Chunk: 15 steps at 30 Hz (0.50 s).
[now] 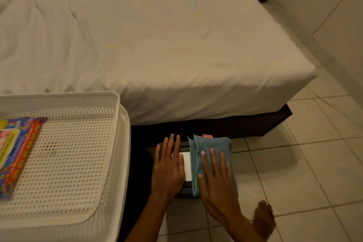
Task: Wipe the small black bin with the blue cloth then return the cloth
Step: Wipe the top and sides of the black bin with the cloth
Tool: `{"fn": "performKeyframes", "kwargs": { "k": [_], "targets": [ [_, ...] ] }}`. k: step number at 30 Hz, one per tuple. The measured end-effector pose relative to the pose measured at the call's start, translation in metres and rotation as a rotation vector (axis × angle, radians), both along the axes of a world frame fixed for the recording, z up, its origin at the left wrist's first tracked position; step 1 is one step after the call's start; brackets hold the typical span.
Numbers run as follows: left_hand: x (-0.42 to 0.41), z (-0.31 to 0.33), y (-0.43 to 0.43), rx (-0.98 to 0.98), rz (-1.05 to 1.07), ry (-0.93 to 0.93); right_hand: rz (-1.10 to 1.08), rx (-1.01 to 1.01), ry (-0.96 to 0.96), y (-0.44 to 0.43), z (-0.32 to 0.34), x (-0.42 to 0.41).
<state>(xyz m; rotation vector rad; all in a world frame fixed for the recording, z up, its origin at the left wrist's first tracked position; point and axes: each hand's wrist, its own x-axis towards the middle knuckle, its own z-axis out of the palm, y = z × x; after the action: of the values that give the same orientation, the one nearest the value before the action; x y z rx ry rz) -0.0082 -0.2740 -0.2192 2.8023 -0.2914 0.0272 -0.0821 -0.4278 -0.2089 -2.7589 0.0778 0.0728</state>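
The right hand [217, 179] lies flat, fingers spread, pressing the blue cloth [211, 155] onto the small black bin [186, 187] — not gripping it. The left hand [169, 169] rests open on the bin's top beside the cloth. The bin stands on the tiled floor [314, 163], just before the bed [157, 45] — a white basket [121, 143] to its left.

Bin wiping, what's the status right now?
Left hand flat on bin, steadying. Right hand pressing blue cloth on bin top. Bin on floor beside bed; white basket left, nothing blocking.
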Motion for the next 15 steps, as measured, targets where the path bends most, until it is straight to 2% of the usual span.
{"fn": "performKeyframes", "kwargs": {
  "k": [4,8,11,15],
  "targets": [
    [0.0,-0.002,-0.001,0.002,0.058,-0.005,0.026,-0.005,-0.036,-0.013,0.001,0.029],
    [0.0,0.0,-0.003,0.005,0.075,-0.009,-0.041,0.053,-0.02,-0.005,-0.003,0.007],
    [0.0,-0.001,-0.001,0.006,0.053,0.01,-0.032,0.067,-0.014,-0.001,-0.005,-0.001],
    [0.001,-0.002,0.0,0.01,0.028,0.002,0.012,0.024,-0.025,-0.017,-0.002,0.029]
  ]
}}
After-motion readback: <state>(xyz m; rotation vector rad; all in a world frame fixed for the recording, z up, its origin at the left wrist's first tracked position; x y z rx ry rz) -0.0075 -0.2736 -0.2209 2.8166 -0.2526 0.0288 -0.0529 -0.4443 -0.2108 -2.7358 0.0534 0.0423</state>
